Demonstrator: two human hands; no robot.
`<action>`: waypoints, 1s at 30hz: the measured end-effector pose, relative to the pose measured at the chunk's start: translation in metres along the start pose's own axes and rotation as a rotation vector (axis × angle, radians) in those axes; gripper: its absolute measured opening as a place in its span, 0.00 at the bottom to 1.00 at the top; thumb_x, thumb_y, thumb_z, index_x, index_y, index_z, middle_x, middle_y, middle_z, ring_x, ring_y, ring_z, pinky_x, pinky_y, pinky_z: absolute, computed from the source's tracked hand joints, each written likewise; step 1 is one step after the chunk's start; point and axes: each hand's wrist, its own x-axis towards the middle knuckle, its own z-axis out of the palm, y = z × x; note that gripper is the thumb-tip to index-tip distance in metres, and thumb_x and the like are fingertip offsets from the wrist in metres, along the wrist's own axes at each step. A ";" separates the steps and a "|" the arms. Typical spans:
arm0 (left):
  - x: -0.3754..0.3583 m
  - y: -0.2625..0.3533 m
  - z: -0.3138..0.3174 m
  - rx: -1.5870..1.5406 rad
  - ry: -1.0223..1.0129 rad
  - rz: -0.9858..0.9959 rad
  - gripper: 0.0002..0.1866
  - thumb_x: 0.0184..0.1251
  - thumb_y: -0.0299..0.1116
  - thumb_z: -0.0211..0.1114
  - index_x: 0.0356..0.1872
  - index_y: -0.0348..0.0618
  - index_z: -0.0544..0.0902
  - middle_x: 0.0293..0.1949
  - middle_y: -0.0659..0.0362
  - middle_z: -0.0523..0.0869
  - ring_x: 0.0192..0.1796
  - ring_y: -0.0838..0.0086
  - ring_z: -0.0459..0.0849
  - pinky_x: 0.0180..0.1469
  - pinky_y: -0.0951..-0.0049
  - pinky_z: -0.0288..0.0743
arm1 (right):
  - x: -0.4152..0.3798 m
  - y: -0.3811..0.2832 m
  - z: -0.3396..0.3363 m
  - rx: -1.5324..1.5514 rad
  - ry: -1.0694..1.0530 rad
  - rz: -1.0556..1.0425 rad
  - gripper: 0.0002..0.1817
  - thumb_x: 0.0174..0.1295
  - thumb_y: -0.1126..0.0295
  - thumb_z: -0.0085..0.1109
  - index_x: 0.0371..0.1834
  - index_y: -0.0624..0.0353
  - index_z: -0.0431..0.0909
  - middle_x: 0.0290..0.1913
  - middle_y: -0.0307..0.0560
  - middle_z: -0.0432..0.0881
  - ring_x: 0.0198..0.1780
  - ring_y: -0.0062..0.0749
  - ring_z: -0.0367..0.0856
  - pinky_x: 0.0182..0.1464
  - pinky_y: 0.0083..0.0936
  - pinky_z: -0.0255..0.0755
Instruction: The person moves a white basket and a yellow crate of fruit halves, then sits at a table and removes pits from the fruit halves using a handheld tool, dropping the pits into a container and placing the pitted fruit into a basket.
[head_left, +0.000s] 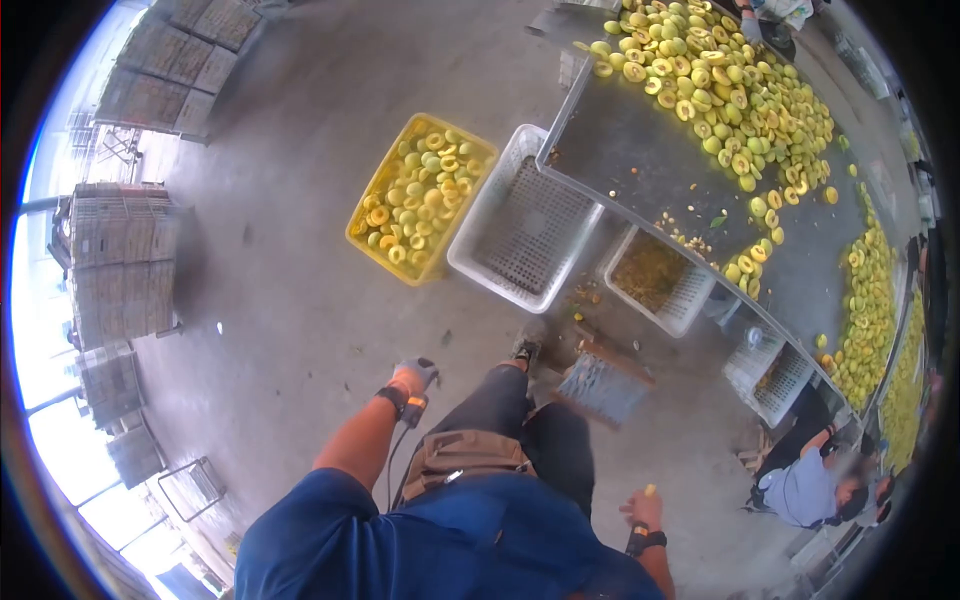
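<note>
My left hand (415,376), in a grey glove with a strapped device at the wrist, hangs over the bare floor; its fingers are too blurred to tell open from closed. On the other side, my right hand (643,509) has curled fingers and a black band at the wrist. A small yellow thing (650,490) shows at its fingertips, too small to name. Ahead of my feet stand a yellow crate (360,232) full of halved yellow-green fruit (425,195) and a white crate (520,215) with a perforated bottom. Neither hand touches them.
A metal table (620,130) with heaped fruit halves (700,70) runs along the right. Beneath its edge are white baskets (680,310), (775,380) holding scraps. A low stool (605,385) stands near my legs. A person (800,490) sits at right. Stacked crates (120,265) line the left.
</note>
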 end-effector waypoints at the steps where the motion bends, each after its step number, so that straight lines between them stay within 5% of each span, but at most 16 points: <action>1: 0.011 0.007 -0.006 0.065 0.027 0.039 0.19 0.74 0.49 0.66 0.57 0.54 0.93 0.58 0.54 0.93 0.60 0.53 0.91 0.63 0.57 0.84 | -0.001 -0.007 -0.001 0.045 -0.004 -0.004 0.11 0.73 0.66 0.59 0.51 0.62 0.76 0.36 0.48 0.82 0.32 0.43 0.93 0.18 0.30 0.70; 4: 0.033 0.037 -0.040 -0.015 0.130 0.085 0.19 0.72 0.49 0.68 0.56 0.53 0.93 0.55 0.53 0.94 0.58 0.52 0.91 0.63 0.56 0.84 | 0.000 -0.022 -0.007 0.155 0.009 -0.041 0.14 0.73 0.64 0.60 0.52 0.62 0.76 0.40 0.49 0.82 0.33 0.43 0.92 0.20 0.31 0.71; 5: 0.034 0.060 -0.059 -0.208 0.089 -0.085 0.20 0.70 0.50 0.69 0.56 0.53 0.94 0.54 0.53 0.94 0.58 0.52 0.91 0.62 0.56 0.83 | -0.001 -0.025 -0.011 0.186 0.015 -0.056 0.15 0.73 0.63 0.61 0.53 0.62 0.75 0.41 0.49 0.82 0.33 0.43 0.92 0.21 0.31 0.71; 9: 0.034 0.146 -0.118 -0.223 0.177 0.004 0.20 0.69 0.48 0.70 0.56 0.51 0.93 0.54 0.51 0.94 0.58 0.52 0.91 0.63 0.56 0.83 | 0.006 -0.031 -0.039 0.319 0.080 -0.051 0.15 0.74 0.63 0.61 0.54 0.60 0.74 0.41 0.47 0.80 0.32 0.42 0.91 0.21 0.31 0.71; 12: 0.060 0.188 -0.119 -0.171 0.342 0.136 0.20 0.70 0.46 0.72 0.57 0.49 0.93 0.51 0.53 0.96 0.52 0.57 0.94 0.56 0.60 0.85 | 0.017 -0.036 -0.067 0.350 0.107 -0.041 0.14 0.74 0.63 0.61 0.54 0.59 0.73 0.40 0.46 0.80 0.32 0.42 0.91 0.21 0.31 0.70; 17: 0.082 0.289 -0.117 -0.130 0.365 0.141 0.20 0.72 0.47 0.71 0.58 0.49 0.93 0.55 0.51 0.95 0.58 0.53 0.92 0.63 0.57 0.83 | 0.068 -0.079 -0.132 0.278 0.095 -0.130 0.12 0.73 0.63 0.61 0.48 0.60 0.75 0.36 0.45 0.79 0.31 0.41 0.91 0.20 0.29 0.70; 18: 0.100 0.289 -0.104 0.057 0.397 0.270 0.19 0.74 0.46 0.69 0.58 0.49 0.92 0.55 0.51 0.95 0.58 0.52 0.91 0.62 0.56 0.83 | 0.098 -0.088 -0.144 0.239 0.040 -0.153 0.12 0.73 0.61 0.61 0.46 0.59 0.76 0.35 0.45 0.81 0.32 0.37 0.90 0.21 0.28 0.69; 19: 0.105 0.300 -0.097 0.242 0.427 0.412 0.19 0.75 0.46 0.68 0.57 0.48 0.92 0.55 0.50 0.94 0.58 0.51 0.91 0.61 0.56 0.83 | 0.119 -0.108 -0.164 0.206 -0.002 -0.177 0.12 0.73 0.59 0.62 0.44 0.58 0.78 0.35 0.45 0.83 0.33 0.33 0.90 0.23 0.28 0.69; 22: 0.090 0.361 -0.079 -0.070 0.297 0.228 0.23 0.78 0.49 0.65 0.62 0.44 0.90 0.59 0.48 0.92 0.63 0.50 0.89 0.65 0.55 0.81 | 0.171 -0.201 -0.223 -0.055 0.059 -0.400 0.14 0.73 0.58 0.64 0.34 0.55 0.79 0.23 0.39 0.82 0.26 0.28 0.87 0.24 0.29 0.71; 24: 0.083 0.390 -0.052 -0.212 0.220 -0.007 0.22 0.75 0.47 0.68 0.62 0.47 0.90 0.61 0.49 0.92 0.63 0.53 0.89 0.67 0.57 0.81 | 0.235 -0.247 -0.267 0.037 -0.009 -0.553 0.12 0.73 0.61 0.66 0.38 0.59 0.81 0.25 0.41 0.84 0.26 0.30 0.87 0.26 0.30 0.75; 30: 0.057 0.507 -0.034 -0.169 0.424 0.059 0.18 0.65 0.43 0.77 0.52 0.45 0.94 0.46 0.49 0.96 0.53 0.56 0.94 0.57 0.59 0.85 | 0.321 -0.422 -0.372 0.080 0.087 -0.840 0.14 0.73 0.63 0.65 0.45 0.65 0.82 0.30 0.47 0.87 0.24 0.35 0.89 0.30 0.34 0.82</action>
